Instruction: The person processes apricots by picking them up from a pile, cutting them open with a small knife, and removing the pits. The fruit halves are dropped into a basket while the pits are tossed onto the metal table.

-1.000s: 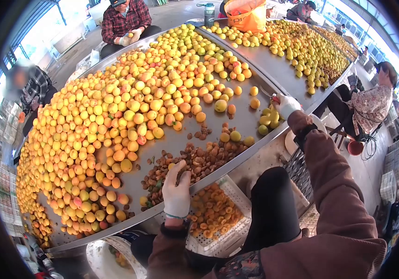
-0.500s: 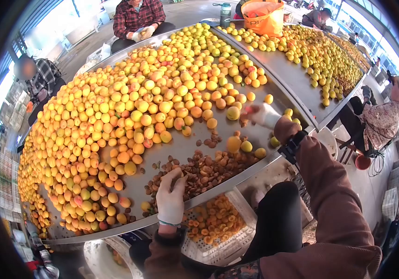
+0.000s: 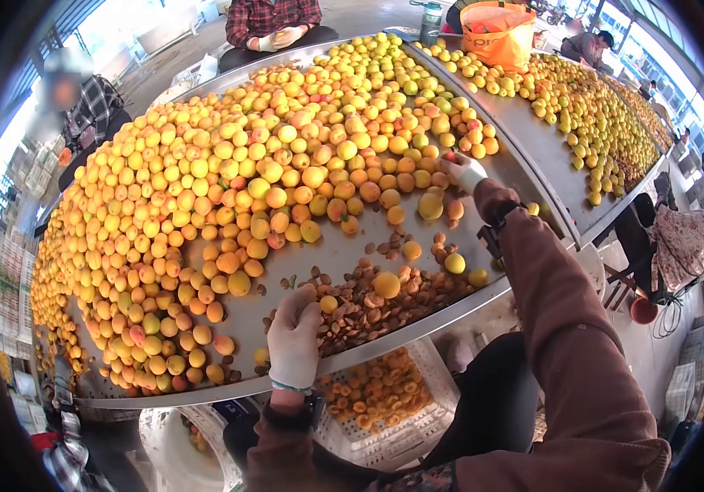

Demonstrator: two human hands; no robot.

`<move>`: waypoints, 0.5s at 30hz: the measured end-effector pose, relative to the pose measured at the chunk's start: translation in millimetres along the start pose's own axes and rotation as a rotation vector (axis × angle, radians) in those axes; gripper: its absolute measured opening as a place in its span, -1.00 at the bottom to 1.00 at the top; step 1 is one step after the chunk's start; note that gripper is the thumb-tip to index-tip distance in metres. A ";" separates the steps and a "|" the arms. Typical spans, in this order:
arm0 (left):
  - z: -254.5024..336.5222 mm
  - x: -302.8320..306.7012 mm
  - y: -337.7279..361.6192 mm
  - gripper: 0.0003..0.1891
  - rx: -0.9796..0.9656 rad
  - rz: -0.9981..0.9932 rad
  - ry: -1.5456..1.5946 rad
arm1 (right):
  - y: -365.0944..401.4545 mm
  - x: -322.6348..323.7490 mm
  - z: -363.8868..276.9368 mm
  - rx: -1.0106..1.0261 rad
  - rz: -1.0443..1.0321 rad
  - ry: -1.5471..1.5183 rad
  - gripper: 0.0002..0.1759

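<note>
My right hand [image 3: 467, 172], in a pale glove, reaches to the near edge of the apricot pile [image 3: 229, 176]. Its fingers are bent around something reddish at the tips, too small to make out. My left hand [image 3: 293, 332], gloved too, rests at the left side of a heap of brown apricot pits [image 3: 360, 320] by the table's front rim. Thumb and fingers are drawn together there; whatever lies between them is hidden. On the pits sit a larger apricot [image 3: 386, 284] and a small yellow one [image 3: 329, 304]. Several more apricots lie to the right of the heap.
The metal table [image 3: 417, 334] has a raised rim. Below it stand a white crate [image 3: 438, 369] of split apricots and a white bucket [image 3: 163, 443]. An orange bag [image 3: 495, 41] and a bottle [image 3: 430, 23] stand at the back. Other people sit around the tables.
My right hand has moved away from me, up to the pile's edge. Whole apricots now lie on top of the pits. My left hand stays beside the heap; the view has shifted slightly.
</note>
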State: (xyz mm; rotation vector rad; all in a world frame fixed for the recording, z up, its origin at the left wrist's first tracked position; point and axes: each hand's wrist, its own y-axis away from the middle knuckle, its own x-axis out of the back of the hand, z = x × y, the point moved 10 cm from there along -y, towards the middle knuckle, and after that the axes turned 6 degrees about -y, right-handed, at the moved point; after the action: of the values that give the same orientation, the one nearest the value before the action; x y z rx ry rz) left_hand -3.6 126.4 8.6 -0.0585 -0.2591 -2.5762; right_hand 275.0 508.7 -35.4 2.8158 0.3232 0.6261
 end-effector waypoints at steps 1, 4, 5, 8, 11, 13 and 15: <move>2.7 0.8 -0.5 -0.65 -0.019 0.007 -0.035 | -7.5 -17.7 -0.5 0.043 -0.036 0.019 -0.49; 2.5 3.8 -4.1 -0.66 -0.035 0.020 -0.047 | 9.7 -57.1 -1.7 0.028 -0.117 0.081 -0.50; 1.6 5.1 -4.1 -0.66 -0.031 0.022 -0.033 | 25.5 -75.4 -10.6 0.103 -0.187 0.092 -0.49; 8.3 3.3 -2.4 -0.67 -0.034 0.011 -0.109 | 74.9 -121.7 -20.0 0.203 -0.343 0.079 -0.48; 4.2 10.8 -4.5 -0.66 -0.107 0.022 -0.165 | 116.8 -129.4 -51.0 0.445 -0.339 0.244 -0.55; 19.6 14.9 1.2 -0.70 -0.174 0.033 -0.256 | 132.6 -109.6 -64.0 0.410 -0.221 0.399 -0.58; 21.7 17.7 5.5 -0.70 -0.133 0.033 -0.201 | 143.7 -91.5 -66.0 0.377 -0.097 0.548 -0.60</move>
State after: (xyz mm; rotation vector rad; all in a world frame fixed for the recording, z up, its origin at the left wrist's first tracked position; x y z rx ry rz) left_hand -16.1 117.0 32.5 -0.3690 -0.1588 -2.5530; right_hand 188.4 360.5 27.2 2.8869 0.7377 1.4465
